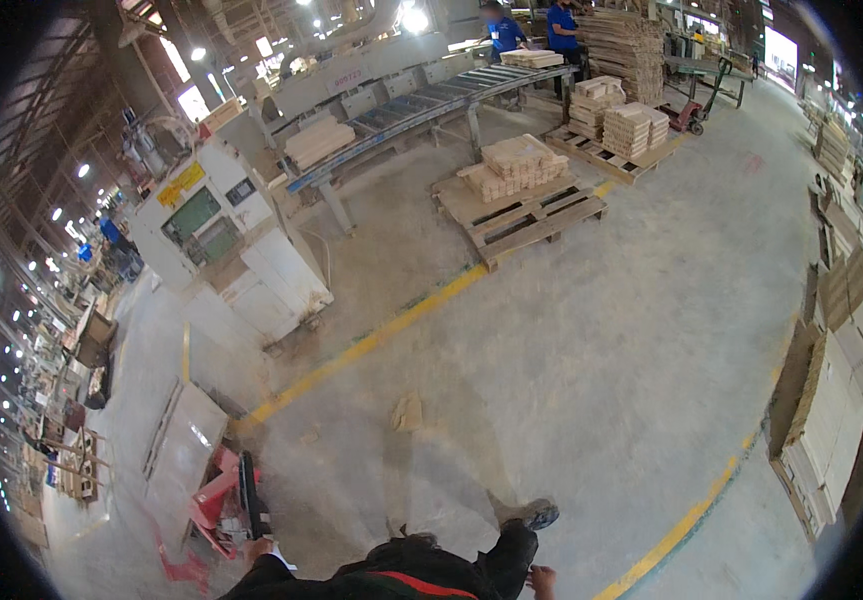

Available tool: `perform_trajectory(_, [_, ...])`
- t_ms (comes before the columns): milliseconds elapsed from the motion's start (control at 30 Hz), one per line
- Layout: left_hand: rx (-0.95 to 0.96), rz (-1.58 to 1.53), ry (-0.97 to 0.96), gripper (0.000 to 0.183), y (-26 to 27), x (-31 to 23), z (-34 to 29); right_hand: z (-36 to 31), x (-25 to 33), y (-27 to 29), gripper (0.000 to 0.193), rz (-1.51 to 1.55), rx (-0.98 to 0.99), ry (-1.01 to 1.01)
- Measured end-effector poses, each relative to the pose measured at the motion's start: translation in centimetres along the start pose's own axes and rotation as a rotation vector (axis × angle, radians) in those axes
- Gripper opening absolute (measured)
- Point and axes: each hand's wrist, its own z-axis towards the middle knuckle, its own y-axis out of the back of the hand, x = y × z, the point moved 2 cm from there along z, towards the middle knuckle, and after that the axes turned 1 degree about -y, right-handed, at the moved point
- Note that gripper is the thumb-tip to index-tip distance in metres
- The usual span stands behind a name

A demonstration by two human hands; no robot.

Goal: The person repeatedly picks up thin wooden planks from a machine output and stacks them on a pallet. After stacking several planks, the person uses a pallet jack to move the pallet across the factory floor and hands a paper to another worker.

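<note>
My left hand [257, 549] is at the lower edge, shut on the black handle [248, 492] of a red pallet jack [213, 505]. The jack stands to my left, and its forks reach away under a flat pale panel load [183, 445]. Beside my dark trouser leg and shoe [531, 515], my right hand [543, 580] hangs loose at the bottom of the picture. It holds nothing.
A white machine [226, 245] and a roller conveyor [431, 100] stand ahead on the left. Pallets of stacked wood blocks [516, 165] lie beyond a yellow floor line [371, 345]. Board stacks [831, 420] line the right. A wood scrap [407, 412] lies ahead. Two people in blue [531, 30] work far back.
</note>
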Motion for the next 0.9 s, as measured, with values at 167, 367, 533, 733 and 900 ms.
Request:
perform_trajectory(167, [-0.046,-0.037,-0.069,0.017,-11.0,-6.1,-5.3,3.2,5.8,12.7,0.050,0.001,0.123,-0.127])
perform_trajectory(367, [-0.069,-0.102,-0.164,0.018,-24.9,-12.6,-9.3,7.2,21.8,30.2,0.022,0.164,-0.265,0.042])
perform_trajectory(533, [-0.134,-0.185,-0.183,0.019,-33.8,-19.7,-10.8,9.4,36.9,37.0,0.025,0.249,-0.349,0.159])
perform_trajectory(733, [-0.205,-0.201,-0.101,0.027,-44.7,-32.3,-16.7,15.6,44.1,38.9,0.032,0.051,-0.104,-0.078])
perform_trajectory(900, [-0.360,-0.250,-0.076,0.037,-49.9,-38.2,-20.5,16.3,53.5,44.8,0.033,-0.190,0.049,-0.164])
